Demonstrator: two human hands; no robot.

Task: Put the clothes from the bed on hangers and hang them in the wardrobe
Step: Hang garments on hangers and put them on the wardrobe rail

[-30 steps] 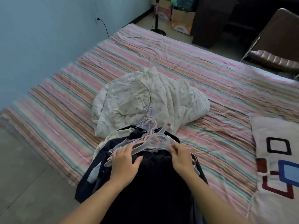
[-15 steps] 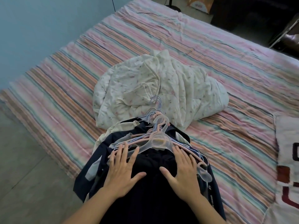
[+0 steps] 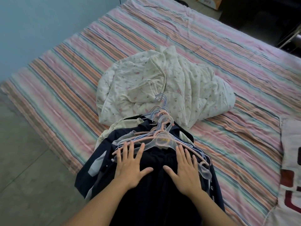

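A pile of dark navy clothes [image 3: 156, 190] lies at the near edge of the striped bed [image 3: 211, 51], partly hanging over it. On top of the pile rests a bunch of several plastic hangers [image 3: 160, 137], clear, pink and pale blue, hooks pointing away from me. My left hand [image 3: 130, 165] lies flat on the dark cloth with fingers spread, fingertips touching the hangers' left arms. My right hand [image 3: 185, 167] lies flat too, fingers straight, beside the hangers' right arms. A cream garment [image 3: 112, 129] peeks out under the pile.
A crumpled white floral quilt [image 3: 162, 88] lies just beyond the hangers. A patterned pillow [image 3: 291, 160] sits at the right edge. Grey floor [image 3: 29, 176] is on the left, a blue wall [image 3: 32, 22] behind, dark furniture and a chair leg [image 3: 290, 38] at the far right.
Both hands let go of the hangers, slid toward me and flattened on the dark clothes with fingers spread. The view has tilted down and closer to the pile.
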